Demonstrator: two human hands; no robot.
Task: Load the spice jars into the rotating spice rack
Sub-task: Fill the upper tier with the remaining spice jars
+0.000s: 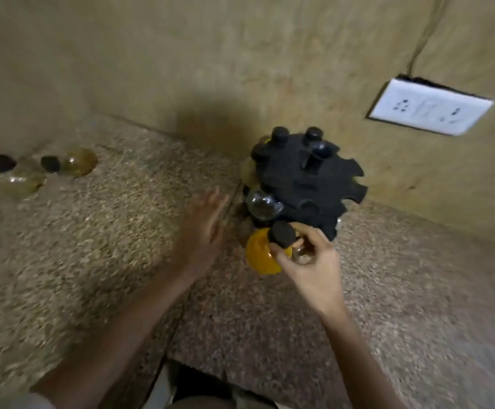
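Right hand (311, 261) pinches yellow jar (259, 255) by its neck at rack's (308, 184) 7 o'clock; left hand (205, 228) open, empty; recommend steadying rack w/ left, sliding neck squarely into free notch.

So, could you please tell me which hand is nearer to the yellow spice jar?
Right. The right hand holds the yellow spice jar at its black cap, beside the rack; the left hand is open, apart to its left.
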